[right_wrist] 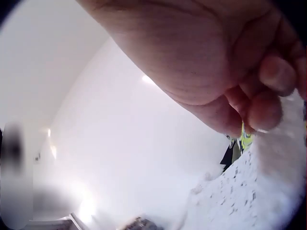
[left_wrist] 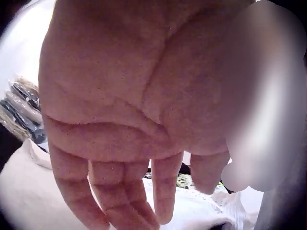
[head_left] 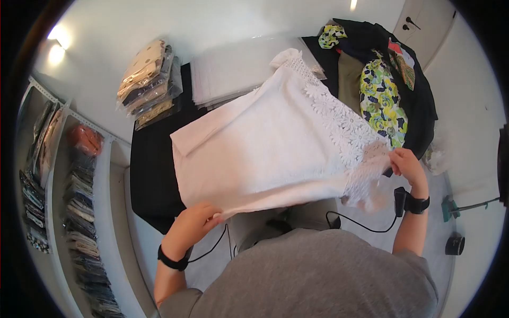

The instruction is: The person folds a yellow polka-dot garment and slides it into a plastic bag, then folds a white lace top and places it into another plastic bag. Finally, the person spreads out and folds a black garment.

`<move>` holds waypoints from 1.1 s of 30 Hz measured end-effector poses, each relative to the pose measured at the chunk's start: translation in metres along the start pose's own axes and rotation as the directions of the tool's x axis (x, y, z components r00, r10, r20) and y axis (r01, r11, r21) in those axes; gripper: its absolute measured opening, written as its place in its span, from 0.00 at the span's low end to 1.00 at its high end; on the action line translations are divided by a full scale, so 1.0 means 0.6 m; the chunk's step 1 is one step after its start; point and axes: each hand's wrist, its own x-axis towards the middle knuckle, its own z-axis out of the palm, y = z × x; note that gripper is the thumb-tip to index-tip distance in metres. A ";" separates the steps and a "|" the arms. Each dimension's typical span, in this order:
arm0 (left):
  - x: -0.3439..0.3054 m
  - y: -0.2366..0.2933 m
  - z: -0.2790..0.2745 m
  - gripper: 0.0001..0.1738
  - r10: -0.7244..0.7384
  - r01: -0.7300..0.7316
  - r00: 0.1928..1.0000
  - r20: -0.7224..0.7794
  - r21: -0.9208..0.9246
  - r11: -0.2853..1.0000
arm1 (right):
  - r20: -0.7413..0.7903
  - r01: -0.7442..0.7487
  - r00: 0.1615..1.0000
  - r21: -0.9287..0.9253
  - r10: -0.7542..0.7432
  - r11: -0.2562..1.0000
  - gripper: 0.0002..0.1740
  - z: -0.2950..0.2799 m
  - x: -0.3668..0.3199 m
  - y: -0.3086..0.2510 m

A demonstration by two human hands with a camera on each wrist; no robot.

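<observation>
A white top (head_left: 260, 143) with a crocheted daisy-lace yoke (head_left: 344, 124) is spread flat across the table, its lace end to the right. At the lace corner nearest me, my right hand (head_left: 408, 164) pinches the fabric, and the lace hangs down from the fingers. In the right wrist view the lace (right_wrist: 230, 196) runs down from the curled fingertips. My left hand (head_left: 193, 228) is at the near left corner, fingertips right at the edge of the top. Its fingers (left_wrist: 165, 196) reach out nearly straight in the left wrist view, thumb apart.
Clear flat bags (head_left: 228, 71) lie stacked behind the top. Packed garments (head_left: 148, 79) are piled at the back left of the black-covered table (head_left: 151, 175). Dark and floral clothes (head_left: 384, 100) heap at the right. Shelves of bagged clothes (head_left: 82, 206) stand to the left.
</observation>
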 end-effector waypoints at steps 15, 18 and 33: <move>0.165 -0.170 -0.074 0.25 -0.022 0.047 0.985 -0.172 0.145 0.988 | 0.085 0.181 0.983 -0.283 -0.163 0.942 0.24 0.127 0.497 -0.358; 0.187 -0.182 -0.072 0.17 -0.106 0.135 0.969 -0.225 0.119 0.984 | -0.142 0.397 0.892 -0.211 -0.430 0.893 0.25 0.192 0.613 -0.330; 0.274 -0.260 -0.204 0.09 -0.501 0.049 0.645 -0.577 -0.623 0.781 | -0.613 0.575 0.371 -0.438 -0.697 0.691 0.12 0.063 0.416 -0.463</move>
